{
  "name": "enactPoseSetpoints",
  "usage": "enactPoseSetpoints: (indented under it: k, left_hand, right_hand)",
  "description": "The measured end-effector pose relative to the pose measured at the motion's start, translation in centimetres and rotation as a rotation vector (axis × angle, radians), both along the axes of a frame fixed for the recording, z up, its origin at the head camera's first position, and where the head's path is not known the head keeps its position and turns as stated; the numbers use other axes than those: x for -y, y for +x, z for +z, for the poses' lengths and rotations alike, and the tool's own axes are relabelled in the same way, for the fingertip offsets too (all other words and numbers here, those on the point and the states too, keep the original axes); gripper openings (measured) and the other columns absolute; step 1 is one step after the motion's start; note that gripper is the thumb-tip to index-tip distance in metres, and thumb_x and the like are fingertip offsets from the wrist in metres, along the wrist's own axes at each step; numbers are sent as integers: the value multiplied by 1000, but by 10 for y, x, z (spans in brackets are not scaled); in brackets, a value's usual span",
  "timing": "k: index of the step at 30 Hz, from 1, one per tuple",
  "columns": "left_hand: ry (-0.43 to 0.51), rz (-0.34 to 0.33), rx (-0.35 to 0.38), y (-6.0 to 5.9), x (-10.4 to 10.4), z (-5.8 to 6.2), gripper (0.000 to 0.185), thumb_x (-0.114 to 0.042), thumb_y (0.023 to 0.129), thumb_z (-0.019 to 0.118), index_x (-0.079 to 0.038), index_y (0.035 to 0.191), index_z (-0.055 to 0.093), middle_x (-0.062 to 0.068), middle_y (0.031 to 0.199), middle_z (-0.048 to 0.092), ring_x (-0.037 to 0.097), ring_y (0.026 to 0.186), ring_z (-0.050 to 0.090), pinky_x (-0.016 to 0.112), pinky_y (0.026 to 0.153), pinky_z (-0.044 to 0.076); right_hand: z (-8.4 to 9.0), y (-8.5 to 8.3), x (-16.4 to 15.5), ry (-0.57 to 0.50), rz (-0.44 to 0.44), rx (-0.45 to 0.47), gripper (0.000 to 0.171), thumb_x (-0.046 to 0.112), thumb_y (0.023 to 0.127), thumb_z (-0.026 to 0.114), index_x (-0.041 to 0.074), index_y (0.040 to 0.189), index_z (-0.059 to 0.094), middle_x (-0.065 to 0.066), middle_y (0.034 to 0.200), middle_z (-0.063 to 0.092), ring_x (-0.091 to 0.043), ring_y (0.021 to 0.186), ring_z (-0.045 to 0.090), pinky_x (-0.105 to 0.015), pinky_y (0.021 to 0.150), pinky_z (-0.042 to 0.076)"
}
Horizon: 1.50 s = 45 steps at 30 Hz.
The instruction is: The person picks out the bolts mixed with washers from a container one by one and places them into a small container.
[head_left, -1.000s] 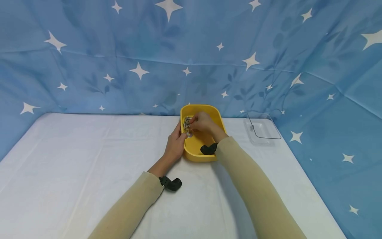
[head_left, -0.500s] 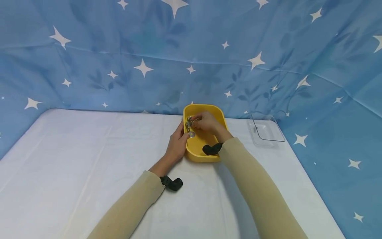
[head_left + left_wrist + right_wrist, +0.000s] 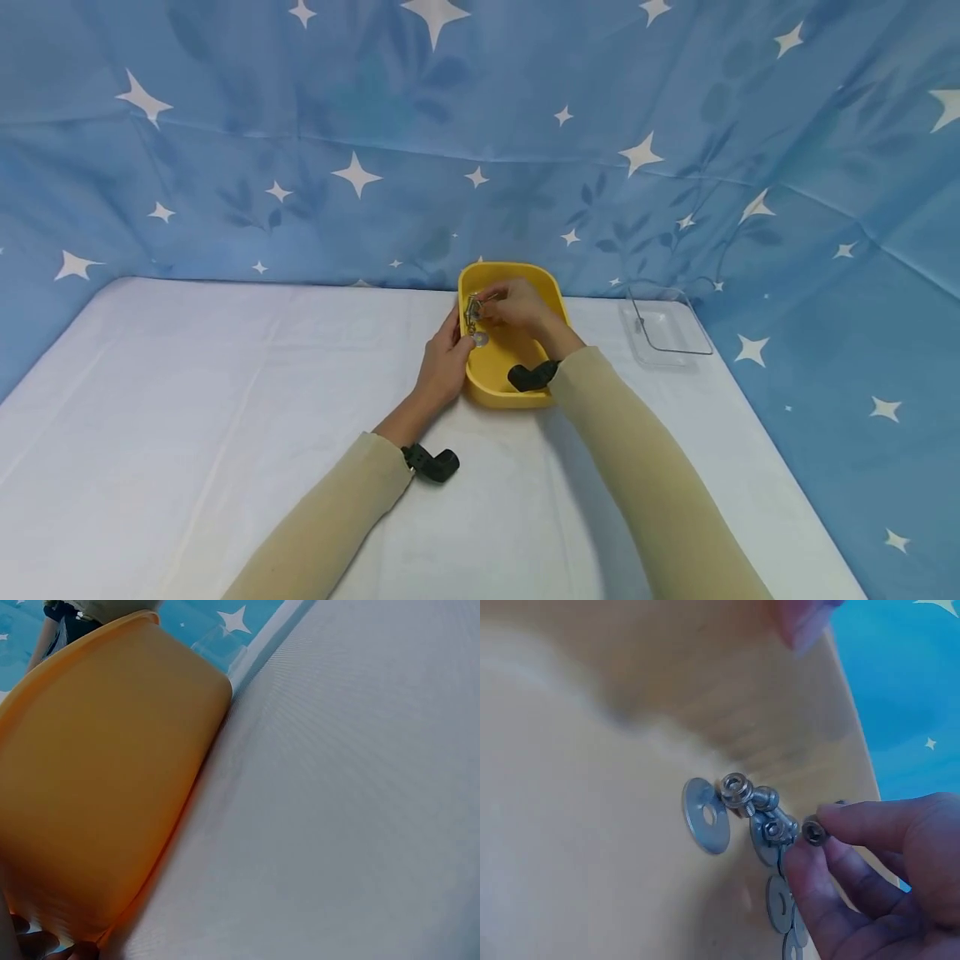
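A yellow plastic bin [image 3: 495, 367] stands tilted at the table's back edge, with metal fasteners [image 3: 471, 313] gathered along its left side. My left hand [image 3: 442, 362] grips the bin's left wall, thumb over the rim; its fingertips [image 3: 39, 945] curl at the wall's far end in the left wrist view. Inside the bin, my right hand [image 3: 516, 308] pinches a socket-head screw [image 3: 815, 832] between thumb and fingers. Beside it in the right wrist view lie several more screws [image 3: 737, 787], a large flat washer [image 3: 695, 808] against the wall, and several overlapping washers [image 3: 778, 907].
To the right of the bin sits a clear plastic container [image 3: 667, 329] near the table's back right corner. A white cloth covers the table [image 3: 225, 400]. Blue star-patterned fabric [image 3: 420, 217] hangs behind and along the right side.
My right fingers have drawn slightly back from the fasteners. My left hand keeps its grip on the bin wall. The head view has shifted a little.
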State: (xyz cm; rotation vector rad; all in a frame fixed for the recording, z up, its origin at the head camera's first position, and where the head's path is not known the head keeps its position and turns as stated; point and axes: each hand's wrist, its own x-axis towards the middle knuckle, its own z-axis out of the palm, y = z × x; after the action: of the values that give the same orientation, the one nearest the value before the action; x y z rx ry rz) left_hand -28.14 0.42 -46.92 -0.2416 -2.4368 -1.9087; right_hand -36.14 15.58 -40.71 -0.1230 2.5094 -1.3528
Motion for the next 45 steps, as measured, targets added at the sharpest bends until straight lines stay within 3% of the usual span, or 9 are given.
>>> enactPoseSetpoints:
  k: [2, 5, 9, 12, 21, 27, 34, 42, 45]
  left_hand:
    - [5, 9, -4, 1, 1, -1, 68, -19, 98, 45, -20, 162, 24, 8, 154, 51, 22, 83, 63, 26, 74, 49]
    - [19, 18, -3, 2, 3, -1, 68, -19, 98, 46, -20, 162, 25, 9, 155, 51, 23, 93, 66, 28, 81, 52]
    - [73, 27, -7, 2, 5, 0, 67, -16, 97, 46, -16, 162, 27, 11, 157, 47, 23, 125, 62, 37, 100, 53]
    - [99, 32, -9, 1, 5, 1, 67, -15, 97, 46, -14, 161, 28, 11, 159, 45, 23, 136, 55, 42, 107, 49]
    - [126, -4, -2, -8, -1, 1, 68, -16, 96, 47, -17, 161, 27, 11, 157, 48, 23, 132, 59, 41, 104, 51]
    - [115, -9, 16, -8, -5, 1, 70, -20, 94, 46, -18, 161, 29, 9, 158, 47, 21, 131, 59, 40, 103, 52]
    - [103, -13, 20, -7, -3, 2, 70, -21, 94, 46, -19, 162, 27, 8, 160, 44, 20, 135, 56, 39, 105, 50]
    - [101, 1, 32, -7, -3, -3, 71, -22, 94, 45, -20, 162, 25, 6, 161, 43, 20, 136, 55, 38, 105, 50]
    - [100, 13, 19, -6, -2, -3, 71, -22, 93, 46, -21, 162, 26, 6, 160, 44, 19, 135, 56, 39, 105, 50]
  right_hand:
    - [1, 0, 1, -20, -10, -7, 29, 7, 95, 63, -1, 122, 70, -19, 123, 69, -27, 101, 68, -38, 92, 58]
    - [4, 0, 2, -46, -23, -11, 30, 6, 94, 64, -1, 122, 70, -19, 124, 69, -25, 100, 66, -38, 94, 58]
    - [9, 2, 0, -64, -24, -18, 33, 4, 92, 64, -4, 123, 69, -22, 124, 68, -30, 103, 68, -41, 96, 58]
    - [13, 2, -4, -71, -29, -37, 35, 3, 92, 63, -5, 125, 68, -24, 125, 67, -35, 108, 68, -44, 97, 57]
    - [31, 9, -31, -148, -37, -34, 39, 4, 94, 63, -8, 131, 62, -24, 135, 62, -39, 117, 64, -48, 103, 53]
    - [41, 11, -54, -132, -15, -11, 42, 6, 97, 61, -8, 136, 57, -26, 144, 55, -41, 125, 59, -47, 106, 52]
    - [53, 11, -85, -84, -42, -42, 44, 10, 98, 62, -8, 137, 56, -25, 138, 58, -13, 98, 68, -37, 100, 56]
    - [58, 16, -129, -82, -94, -40, 45, 16, 98, 64, -3, 138, 56, -10, 129, 62, -8, 97, 67, -27, 95, 57]
    - [60, 17, -146, -57, -121, -30, 48, 18, 100, 62, -2, 142, 52, -13, 138, 57, -6, 99, 65, -23, 93, 57]
